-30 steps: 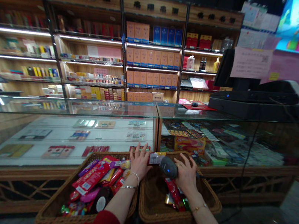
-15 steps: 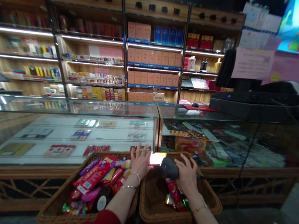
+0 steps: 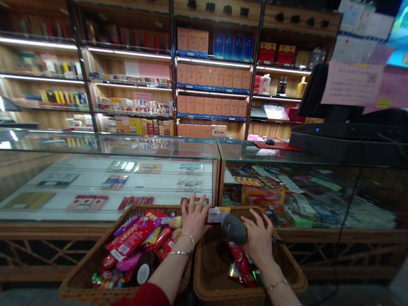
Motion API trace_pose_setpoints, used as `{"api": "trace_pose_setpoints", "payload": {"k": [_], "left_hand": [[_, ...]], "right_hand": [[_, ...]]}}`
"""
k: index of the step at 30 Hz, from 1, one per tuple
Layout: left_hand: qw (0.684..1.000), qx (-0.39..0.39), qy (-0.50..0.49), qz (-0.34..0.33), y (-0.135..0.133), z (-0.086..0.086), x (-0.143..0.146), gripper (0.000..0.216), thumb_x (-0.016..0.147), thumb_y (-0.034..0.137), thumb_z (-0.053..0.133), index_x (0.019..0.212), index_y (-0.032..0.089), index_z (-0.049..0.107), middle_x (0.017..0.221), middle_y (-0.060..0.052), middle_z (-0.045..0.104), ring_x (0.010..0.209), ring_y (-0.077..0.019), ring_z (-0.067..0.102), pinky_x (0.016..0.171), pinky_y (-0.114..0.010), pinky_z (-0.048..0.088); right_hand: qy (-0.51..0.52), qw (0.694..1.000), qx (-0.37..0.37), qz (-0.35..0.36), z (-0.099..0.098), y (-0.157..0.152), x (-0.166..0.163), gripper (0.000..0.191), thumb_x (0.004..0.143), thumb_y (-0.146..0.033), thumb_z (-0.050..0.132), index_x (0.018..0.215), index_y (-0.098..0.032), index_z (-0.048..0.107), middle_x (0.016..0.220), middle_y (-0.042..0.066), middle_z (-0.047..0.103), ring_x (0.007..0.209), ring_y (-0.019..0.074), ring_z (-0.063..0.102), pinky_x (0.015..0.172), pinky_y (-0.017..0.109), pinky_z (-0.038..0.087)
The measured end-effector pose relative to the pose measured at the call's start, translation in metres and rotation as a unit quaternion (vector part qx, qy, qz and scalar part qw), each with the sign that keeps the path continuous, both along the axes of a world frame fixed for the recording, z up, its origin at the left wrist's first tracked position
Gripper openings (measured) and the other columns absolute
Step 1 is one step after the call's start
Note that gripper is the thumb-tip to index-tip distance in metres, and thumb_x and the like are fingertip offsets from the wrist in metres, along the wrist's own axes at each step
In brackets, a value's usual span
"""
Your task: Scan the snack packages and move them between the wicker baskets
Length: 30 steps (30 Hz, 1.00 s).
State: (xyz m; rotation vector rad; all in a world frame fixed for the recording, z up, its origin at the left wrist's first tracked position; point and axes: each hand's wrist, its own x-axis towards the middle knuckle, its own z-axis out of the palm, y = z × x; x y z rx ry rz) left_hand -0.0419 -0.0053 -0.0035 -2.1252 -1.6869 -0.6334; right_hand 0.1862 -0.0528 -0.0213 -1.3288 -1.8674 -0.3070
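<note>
My left hand [image 3: 193, 223] holds a small packet [image 3: 216, 215] at the inner rims of two wicker baskets, its barcode label facing up. Close to that label is the head of a dark grey barcode scanner [image 3: 234, 228], with my right hand [image 3: 259, 239] closed round it above the right basket [image 3: 202, 292]. Beneath the scanner lie a few wrapped items, among them a red packet [image 3: 240, 261]. The left basket [image 3: 73, 269] is heaped with packaged sweets, including a long red packet [image 3: 134, 234] and a dark round container [image 3: 143, 268] with a white label.
Behind the baskets stand glass display counters [image 3: 174, 147] with flat packs and papers inside. A monitor and till unit [image 3: 358, 145] occupy the right counter, with a cable [image 3: 349, 210] hanging down its front. Shelves of boxes [image 3: 215, 78] line the back wall.
The bright light on the packet has gone, and its barcode label now shows. Both hands keep nearly the same place, while the whole view has shifted slightly.
</note>
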Motion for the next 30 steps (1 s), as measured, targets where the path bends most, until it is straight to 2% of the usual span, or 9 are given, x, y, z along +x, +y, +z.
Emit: {"api": "trace_pose_setpoints", "payload": {"k": [14,23,30], "left_hand": [[1.0,0.009,-0.002,0.0,-0.001,0.0,0.001,0.072,0.06,0.038,0.085,0.127,0.036,0.059,0.157,-0.003,0.038,0.15,-0.0365,0.017,0.119,-0.064,0.009],[1.0,0.023,-0.01,0.0,-0.004,0.002,0.0,0.068,0.061,0.04,0.084,0.125,0.033,0.06,0.156,-0.003,0.04,0.149,-0.0368,0.017,0.12,-0.064,0.01],[0.999,0.036,-0.019,0.002,-0.01,0.006,0.0,0.068,0.063,0.043,0.083,0.126,0.032,0.059,0.157,-0.003,0.038,0.149,-0.037,0.017,0.119,-0.065,0.009]], "right_hand": [[-0.011,1.0,-0.009,-0.013,0.002,-0.001,-0.001,0.029,0.074,-0.009,0.054,0.093,-0.021,0.071,0.118,0.006,0.072,0.133,0.0268,0.046,0.113,0.052,0.019],[-0.019,1.0,-0.005,-0.025,-0.002,0.002,-0.003,0.034,0.077,-0.007,0.049,0.1,-0.021,0.07,0.123,0.005,0.07,0.133,0.026,0.046,0.114,0.052,0.018],[-0.003,1.0,-0.003,-0.027,0.003,0.001,-0.002,0.036,0.075,-0.005,0.049,0.101,-0.02,0.069,0.123,0.005,0.07,0.133,0.0274,0.046,0.113,0.052,0.02]]}}
